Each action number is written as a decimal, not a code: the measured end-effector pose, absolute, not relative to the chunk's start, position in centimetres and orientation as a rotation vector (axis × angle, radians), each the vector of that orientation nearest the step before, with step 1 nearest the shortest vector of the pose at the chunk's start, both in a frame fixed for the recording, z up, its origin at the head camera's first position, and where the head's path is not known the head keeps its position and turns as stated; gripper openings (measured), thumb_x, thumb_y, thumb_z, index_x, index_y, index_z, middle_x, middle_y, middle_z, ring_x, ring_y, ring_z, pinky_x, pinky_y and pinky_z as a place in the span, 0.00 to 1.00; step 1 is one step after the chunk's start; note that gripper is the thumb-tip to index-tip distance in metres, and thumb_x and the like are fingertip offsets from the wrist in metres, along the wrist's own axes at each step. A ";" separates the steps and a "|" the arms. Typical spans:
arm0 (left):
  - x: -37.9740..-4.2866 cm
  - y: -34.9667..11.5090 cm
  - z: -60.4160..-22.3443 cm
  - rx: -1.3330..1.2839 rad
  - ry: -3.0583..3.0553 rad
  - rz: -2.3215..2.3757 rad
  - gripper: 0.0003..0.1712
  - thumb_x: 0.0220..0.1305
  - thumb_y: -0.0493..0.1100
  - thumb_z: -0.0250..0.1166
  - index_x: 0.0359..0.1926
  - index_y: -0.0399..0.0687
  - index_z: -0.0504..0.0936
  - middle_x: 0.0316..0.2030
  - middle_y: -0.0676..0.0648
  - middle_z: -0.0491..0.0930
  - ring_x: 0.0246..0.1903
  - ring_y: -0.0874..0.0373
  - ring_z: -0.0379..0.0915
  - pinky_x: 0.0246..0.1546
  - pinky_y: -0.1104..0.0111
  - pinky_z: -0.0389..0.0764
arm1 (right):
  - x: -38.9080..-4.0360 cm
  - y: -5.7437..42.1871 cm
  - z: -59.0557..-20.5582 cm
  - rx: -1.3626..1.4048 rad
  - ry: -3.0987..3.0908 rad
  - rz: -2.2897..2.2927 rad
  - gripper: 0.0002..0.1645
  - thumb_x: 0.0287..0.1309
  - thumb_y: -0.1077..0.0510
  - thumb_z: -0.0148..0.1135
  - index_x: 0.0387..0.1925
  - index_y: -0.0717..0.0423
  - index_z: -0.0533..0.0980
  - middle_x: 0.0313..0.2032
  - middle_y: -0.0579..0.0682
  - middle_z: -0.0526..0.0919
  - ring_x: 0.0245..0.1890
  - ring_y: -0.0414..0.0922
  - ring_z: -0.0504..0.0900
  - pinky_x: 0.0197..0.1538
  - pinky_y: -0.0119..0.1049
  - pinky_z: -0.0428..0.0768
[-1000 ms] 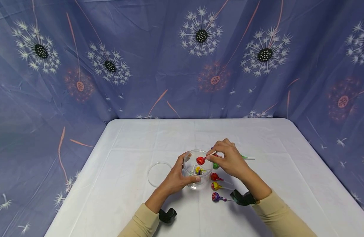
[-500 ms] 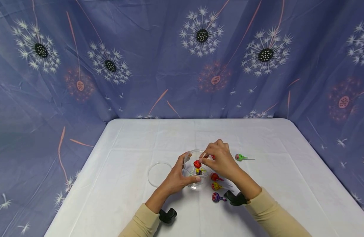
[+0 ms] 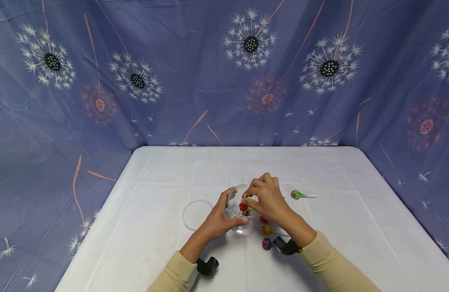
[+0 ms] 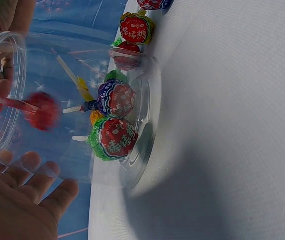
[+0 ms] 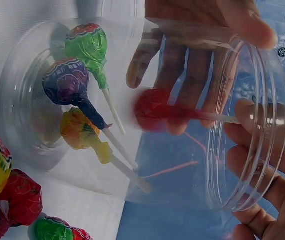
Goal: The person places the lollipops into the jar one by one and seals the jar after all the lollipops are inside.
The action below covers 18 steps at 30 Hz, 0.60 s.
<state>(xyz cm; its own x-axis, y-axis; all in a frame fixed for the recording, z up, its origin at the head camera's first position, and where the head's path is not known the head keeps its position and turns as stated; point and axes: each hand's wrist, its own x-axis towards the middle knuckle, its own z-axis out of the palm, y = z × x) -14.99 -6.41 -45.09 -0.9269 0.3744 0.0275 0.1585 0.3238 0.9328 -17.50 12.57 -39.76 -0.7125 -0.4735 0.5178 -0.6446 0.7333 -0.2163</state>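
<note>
Presently, the red lollipop (image 5: 151,110) hangs inside the clear jar (image 5: 182,172), below its mouth and apart from the base. Seen from the head view, the right hand (image 3: 265,198) comes in from 2 o'clock, its grip pinching the white stick (image 5: 222,118); the left hand (image 3: 220,219) has its grip wrapped round the jar from 8 o'clock.

Should the pinch slip, the red lollipop could drop crosswise onto the green lollipop (image 5: 85,47), purple lollipop (image 5: 67,82) and yellow lollipop (image 5: 78,129) lying near the base. The right knuckles might also catch the rim and tip the jar if the left hand slackens. The black wrist mount (image 3: 285,245), just beside the outer purple lollipop (image 3: 267,243) at 5 o'clock from the jar, could nudge it along the surface (image 3: 166,174) if the forearm swings toward 9 o'clock.

The red lollipop, blurred at its head, points head-first toward the base. Its long axis runs nearly along the jar's own: in the right wrist view, head at 9 o'clock, stick at 3.
</note>
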 end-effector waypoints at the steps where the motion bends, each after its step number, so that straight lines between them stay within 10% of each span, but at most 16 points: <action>1: -15.0 -6.4 -45.1 0.486 2.398 1.645 0.55 0.47 0.60 0.72 0.70 0.67 0.49 0.69 0.48 0.59 0.61 0.48 0.66 0.58 0.55 0.68 | -17.5 12.6 -39.8 0.854 -2.503 0.540 0.07 0.41 0.50 0.76 0.24 0.44 0.84 0.26 0.40 0.79 0.37 0.42 0.68 0.43 0.44 0.63; 18: -14.9 -6.2 -45.0 0.456 2.391 1.645 0.56 0.47 0.59 0.73 0.71 0.62 0.49 0.70 0.47 0.58 0.59 0.47 0.68 0.60 0.54 0.68 | -17.0 14.1 -38.4 0.810 -2.443 0.700 0.07 0.44 0.52 0.74 0.28 0.46 0.85 0.27 0.43 0.75 0.35 0.43 0.64 0.43 0.43 0.59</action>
